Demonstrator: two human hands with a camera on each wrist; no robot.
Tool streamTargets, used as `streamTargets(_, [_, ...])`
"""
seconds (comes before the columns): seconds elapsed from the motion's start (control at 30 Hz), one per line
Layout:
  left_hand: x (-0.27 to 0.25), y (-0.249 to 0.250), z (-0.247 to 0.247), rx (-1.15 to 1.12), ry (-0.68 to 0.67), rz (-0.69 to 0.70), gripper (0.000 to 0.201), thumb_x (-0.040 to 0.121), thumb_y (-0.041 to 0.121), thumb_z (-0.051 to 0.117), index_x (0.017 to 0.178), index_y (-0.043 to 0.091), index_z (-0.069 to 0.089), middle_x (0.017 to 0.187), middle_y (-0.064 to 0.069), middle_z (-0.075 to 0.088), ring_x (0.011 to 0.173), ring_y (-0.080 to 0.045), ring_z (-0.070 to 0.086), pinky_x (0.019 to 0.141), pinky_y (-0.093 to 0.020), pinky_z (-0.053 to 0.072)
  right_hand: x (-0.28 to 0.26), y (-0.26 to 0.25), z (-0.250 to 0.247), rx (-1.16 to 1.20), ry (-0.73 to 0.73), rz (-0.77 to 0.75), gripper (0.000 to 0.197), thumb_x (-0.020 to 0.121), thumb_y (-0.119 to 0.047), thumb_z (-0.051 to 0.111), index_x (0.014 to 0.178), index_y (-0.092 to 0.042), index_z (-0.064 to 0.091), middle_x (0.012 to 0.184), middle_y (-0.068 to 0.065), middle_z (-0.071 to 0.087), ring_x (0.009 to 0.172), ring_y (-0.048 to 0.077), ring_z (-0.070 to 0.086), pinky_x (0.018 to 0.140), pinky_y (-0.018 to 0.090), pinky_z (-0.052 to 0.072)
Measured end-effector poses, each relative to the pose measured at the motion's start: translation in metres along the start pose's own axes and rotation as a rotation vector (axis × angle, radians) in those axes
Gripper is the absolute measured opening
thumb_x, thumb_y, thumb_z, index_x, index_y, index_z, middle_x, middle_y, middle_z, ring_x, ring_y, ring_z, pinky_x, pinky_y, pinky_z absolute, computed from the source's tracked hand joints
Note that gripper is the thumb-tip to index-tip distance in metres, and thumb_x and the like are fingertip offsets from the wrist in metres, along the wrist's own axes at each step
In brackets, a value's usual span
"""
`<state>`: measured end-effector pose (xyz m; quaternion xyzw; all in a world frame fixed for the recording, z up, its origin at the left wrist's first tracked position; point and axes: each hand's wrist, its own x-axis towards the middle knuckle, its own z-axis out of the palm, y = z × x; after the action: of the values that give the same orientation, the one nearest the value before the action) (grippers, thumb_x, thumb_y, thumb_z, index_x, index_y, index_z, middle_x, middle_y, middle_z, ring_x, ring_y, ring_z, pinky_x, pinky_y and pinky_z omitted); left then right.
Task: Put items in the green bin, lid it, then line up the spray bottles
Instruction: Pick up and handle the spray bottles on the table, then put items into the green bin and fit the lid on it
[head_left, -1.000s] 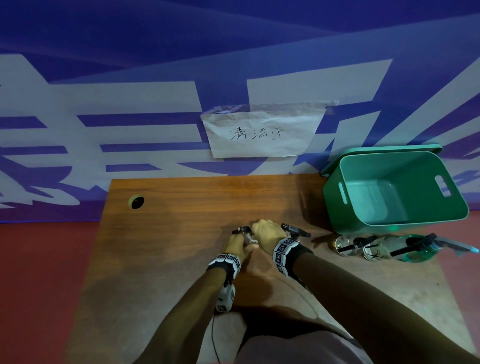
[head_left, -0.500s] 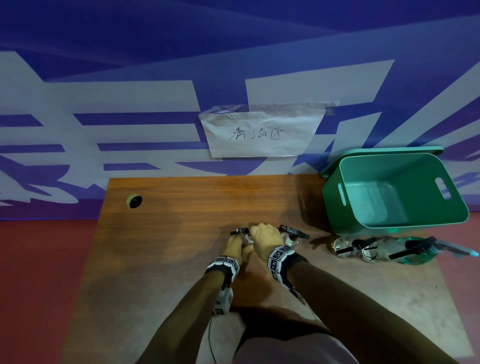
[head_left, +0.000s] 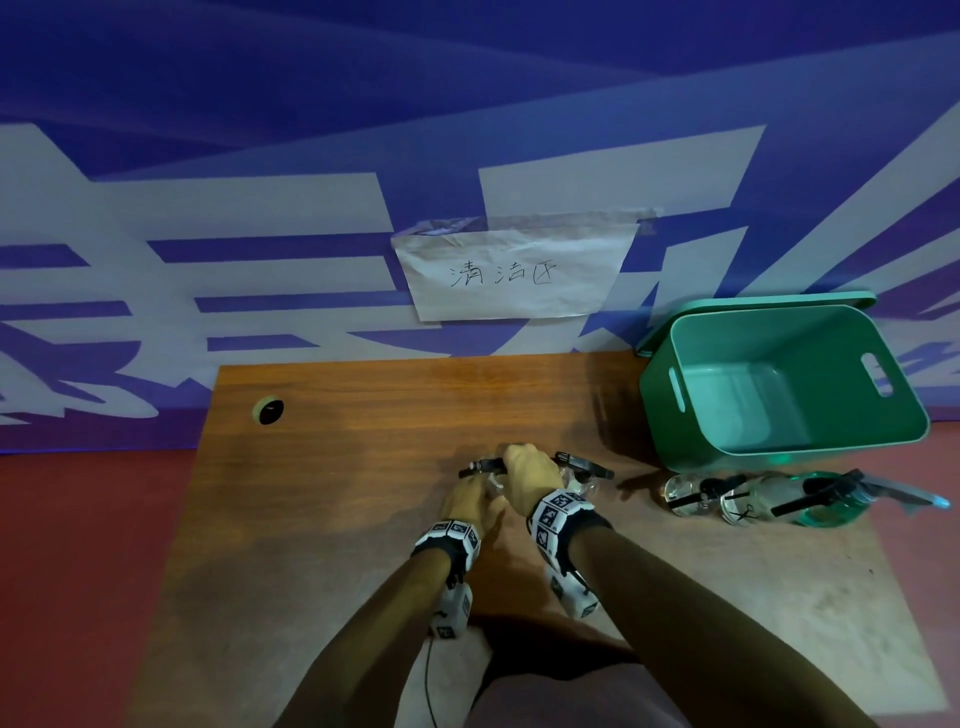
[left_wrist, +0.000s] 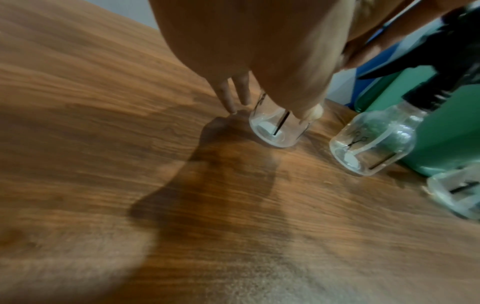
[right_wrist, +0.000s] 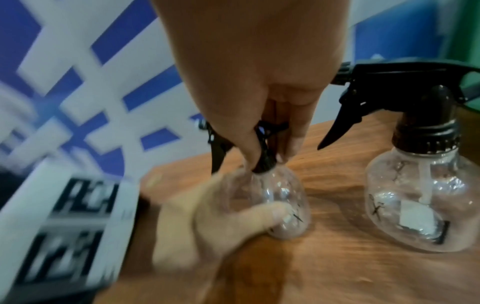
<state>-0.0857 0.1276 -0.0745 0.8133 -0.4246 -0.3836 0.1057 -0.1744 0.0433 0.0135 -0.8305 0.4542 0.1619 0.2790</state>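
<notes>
Both hands grip one clear spray bottle (right_wrist: 280, 201) on the tabletop (head_left: 332, 519): left hand (head_left: 467, 501) wraps its body, right hand (head_left: 527, 475) pinches its neck.

— What moved in that last second?

— Little. Both hands slid slightly left along the counter (head_left: 322, 519), taking the bottle (right_wrist: 279, 201) with them, away from the second bottle (right_wrist: 426, 203).

— Did the grip alter?

— I could not tell. The left hand (head_left: 467, 501) wrapped the body and the right hand (head_left: 527, 475) pinched the neck; the earlier views were too small to compare.
</notes>
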Motion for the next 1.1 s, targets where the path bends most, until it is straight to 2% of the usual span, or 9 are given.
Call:
streamTargets(0.1, [0.003,-0.004,0.009,-0.037,0.02,0.016,0.05,0.083,0.043,0.063,0.129,0.025,0.053,0.088,0.016,0.063,0.083,-0.014,0.065,0.071,-0.029,0.053,0.002,0.002,-0.011,0.097,-0.034,0.079,0.015,0.087,-0.024,0.071,0.098,-0.016,0.064,0.095,0.006,0.071,0.089,0.027,0.069,0.08,0.037,0.058])
streamTargets(0.23, [-0.007,-0.001,0.008,-0.026,0.044,0.039,0.061,0.082,0.048,0.07,0.133,0.02,0.053,0.116,0.009,0.069,0.107,-0.017,0.065,0.087,-0.028,0.052,0.004,0.019,-0.019,0.25,0.104,0.063,0.044,0.08,-0.01,0.076,0.122,-0.018,0.066,0.108,0.006,0.073,0.096,0.023,0.07,0.085,0.034,0.059])
streamTargets(0.33, [-0.013,0.0,0.009,-0.013,0.032,-0.005,0.068,0.083,0.042,0.076,0.139,0.017,0.047,0.125,0.004,0.063,0.115,-0.017,0.06,0.091,-0.022,0.043,-0.004,0.036,-0.022,0.394,0.251,-0.035,0.049,0.079,-0.003,0.073,0.124,-0.019,0.066,0.117,0.002,0.07,0.101,0.016,0.068,0.086,0.026,0.056])
streamTargets(0.47, [-0.018,-0.01,0.01,-0.033,0.038,-0.055,0.104,0.079,0.043,0.08,0.158,0.018,0.017,0.161,0.0,0.028,0.147,-0.025,0.028,0.117,-0.033,0.027,-0.011,0.071,-0.03,0.363,0.521,-0.101,0.049,0.082,-0.018,0.077,0.128,-0.019,0.061,0.124,0.003,0.064,0.114,0.02,0.06,0.094,0.027,0.05])
streamTargets(0.53, [-0.024,-0.021,0.008,-0.007,-0.031,-0.097,0.115,0.081,0.043,0.077,0.16,0.015,-0.002,0.168,-0.001,-0.003,0.154,-0.028,0.005,0.123,-0.038,0.013,-0.012,0.089,-0.033,0.271,0.471,0.036,0.066,0.078,-0.035,0.082,0.135,-0.02,0.054,0.133,0.006,0.058,0.125,0.025,0.051,0.103,0.039,0.047])
streamTargets(0.63, [-0.032,-0.041,-0.003,0.035,-0.053,-0.182,0.12,0.083,0.039,0.076,0.157,0.013,-0.015,0.166,-0.005,-0.015,0.154,-0.029,-0.006,0.124,-0.04,0.01,-0.016,0.108,-0.03,0.284,0.257,0.197,0.078,0.073,-0.044,0.084,0.14,-0.025,0.049,0.14,0.009,0.05,0.129,0.03,0.046,0.104,0.048,0.045])
streamTargets(0.83, [-0.028,-0.017,-0.06,0.077,0.064,-0.162,0.108,0.08,-0.012,0.062,0.16,0.018,-0.003,0.168,-0.002,-0.007,0.154,-0.029,-0.003,0.124,-0.044,0.007,-0.026,0.111,-0.007,0.329,0.18,0.3,0.029,0.076,-0.036,0.082,0.092,-0.019,0.066,0.099,0.005,0.068,0.09,0.024,0.068,0.079,0.038,0.057])
streamTargets(1.0, [-0.033,0.032,-0.084,0.299,-0.011,0.101,0.126,0.073,0.017,0.084,0.159,0.026,-0.008,0.167,0.004,-0.009,0.154,-0.022,0.001,0.122,-0.044,0.0,-0.031,0.108,0.001,0.313,0.187,0.351,0.026,0.085,-0.028,0.076,0.098,-0.011,0.061,0.098,0.008,0.067,0.094,0.029,0.068,0.077,0.038,0.056])
streamTargets(1.1, [-0.037,0.054,-0.075,0.412,0.016,0.225,0.113,0.08,0.04,0.078,0.16,0.024,0.0,0.167,0.002,0.007,0.153,-0.021,0.013,0.123,-0.044,0.005,-0.033,0.112,0.004,0.372,0.253,0.326,0.024,0.082,-0.024,0.078,0.096,-0.012,0.063,0.095,0.007,0.067,0.091,0.03,0.068,0.075,0.037,0.057])
